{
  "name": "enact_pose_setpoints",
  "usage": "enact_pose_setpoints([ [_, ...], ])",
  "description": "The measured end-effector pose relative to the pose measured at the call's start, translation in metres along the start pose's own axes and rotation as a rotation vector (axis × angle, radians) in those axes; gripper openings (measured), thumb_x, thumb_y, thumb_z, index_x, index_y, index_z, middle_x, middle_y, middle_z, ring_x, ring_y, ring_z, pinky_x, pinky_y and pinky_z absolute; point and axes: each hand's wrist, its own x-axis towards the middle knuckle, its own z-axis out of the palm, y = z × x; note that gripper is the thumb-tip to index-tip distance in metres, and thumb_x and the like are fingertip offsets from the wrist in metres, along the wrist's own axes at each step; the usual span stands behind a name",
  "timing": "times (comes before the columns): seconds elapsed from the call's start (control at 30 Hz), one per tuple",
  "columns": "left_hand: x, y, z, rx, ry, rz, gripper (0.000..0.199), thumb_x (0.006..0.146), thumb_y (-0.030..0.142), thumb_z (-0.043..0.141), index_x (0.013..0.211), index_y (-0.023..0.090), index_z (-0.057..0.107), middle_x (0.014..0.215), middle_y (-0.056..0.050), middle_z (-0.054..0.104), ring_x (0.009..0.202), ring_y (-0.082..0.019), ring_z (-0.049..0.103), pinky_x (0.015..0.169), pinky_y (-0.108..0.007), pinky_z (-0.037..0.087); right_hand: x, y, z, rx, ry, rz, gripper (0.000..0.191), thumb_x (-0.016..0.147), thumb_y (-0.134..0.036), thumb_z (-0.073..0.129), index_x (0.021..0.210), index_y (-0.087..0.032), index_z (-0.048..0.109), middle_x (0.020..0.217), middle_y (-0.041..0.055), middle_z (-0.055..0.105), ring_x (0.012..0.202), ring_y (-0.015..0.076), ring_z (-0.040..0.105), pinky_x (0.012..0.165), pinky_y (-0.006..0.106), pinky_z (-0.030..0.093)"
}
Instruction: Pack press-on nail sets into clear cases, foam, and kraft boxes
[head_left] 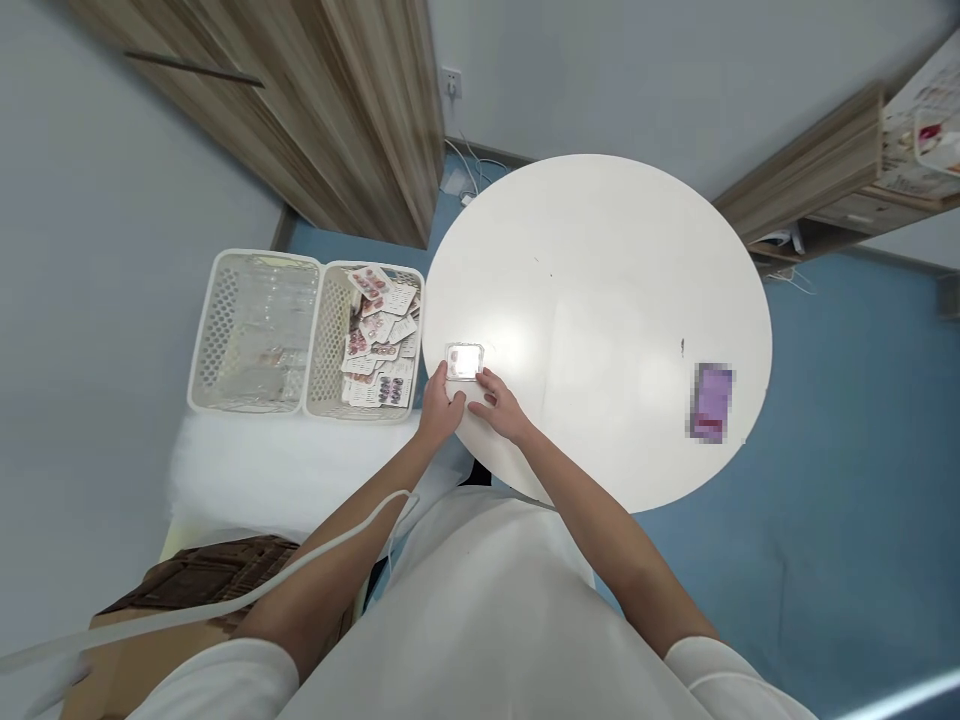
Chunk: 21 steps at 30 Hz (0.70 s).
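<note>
A small clear plastic case (465, 361) with a shiny lid lies at the near left edge of the round white table (607, 260). Something pinkish shows through its left part, too small to make out. My left hand (439, 408) grips the case at its left side, thumb toward the near edge. On the other side, the fingers of my right hand (501, 405) are bent against its near right corner, with the thumb lower down.
Left of the table stand two white baskets: one basket (322, 345) of cards bearing what look like press-on nails (391, 390), another (201, 345) of clear plastic cases (274, 310). A pixelated purple object (711, 402) lies at the table's right. A white cable (300, 555) crosses my left arm.
</note>
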Motion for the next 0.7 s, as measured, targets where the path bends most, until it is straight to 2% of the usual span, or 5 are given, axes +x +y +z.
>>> enact_pose_setpoints([
  [0.17, -0.024, 0.017, 0.022, -0.044, -0.097, 0.034, 0.062, 0.075, 0.019, 0.046, 0.135, 0.016, 0.028, 0.136, -0.008, 0.039, 0.122, -0.025, 0.039, 0.101, -0.040, 0.036, -0.037, 0.021, -0.024, -0.023, 0.149, -0.064, 0.052, 0.074, -0.030, 0.056, 0.124, -0.024, 0.043, 0.138, 0.0076, 0.032, 0.117, 0.0181, 0.045, 0.097, 0.033, 0.040],
  [0.37, -0.062, 0.047, 0.069, -0.012, -0.241, 0.202, 0.059, 0.074, 0.018, 0.045, 0.132, 0.018, 0.036, 0.132, -0.006, 0.045, 0.116, -0.023, 0.046, 0.096, -0.039, 0.041, -0.099, 0.061, -0.086, -0.126, 0.335, -0.114, 0.040, 0.077, -0.018, 0.046, 0.116, -0.023, 0.049, 0.114, 0.0061, 0.052, 0.096, 0.0147, 0.058, 0.090, 0.033, 0.045],
  [0.53, -0.091, 0.066, 0.110, 0.090, -0.326, 0.375, 0.058, 0.072, 0.016, 0.045, 0.130, 0.015, 0.039, 0.130, -0.007, 0.047, 0.117, -0.022, 0.046, 0.100, -0.038, 0.038, -0.143, 0.092, -0.128, -0.224, 0.389, -0.097, 0.035, 0.079, -0.016, 0.039, 0.109, -0.021, 0.055, 0.107, 0.0063, 0.057, 0.092, 0.0152, 0.058, 0.085, 0.033, 0.046],
  [0.7, -0.111, 0.065, 0.138, 0.201, -0.356, 0.433, 0.057, 0.072, 0.015, 0.043, 0.128, 0.015, 0.041, 0.130, -0.008, 0.047, 0.117, -0.022, 0.046, 0.099, -0.040, 0.038, -0.165, 0.116, -0.144, -0.336, 0.351, -0.103, 0.038, 0.078, -0.013, 0.039, 0.111, -0.022, 0.055, 0.106, 0.0054, 0.058, 0.091, 0.0155, 0.058, 0.084, 0.034, 0.046],
])
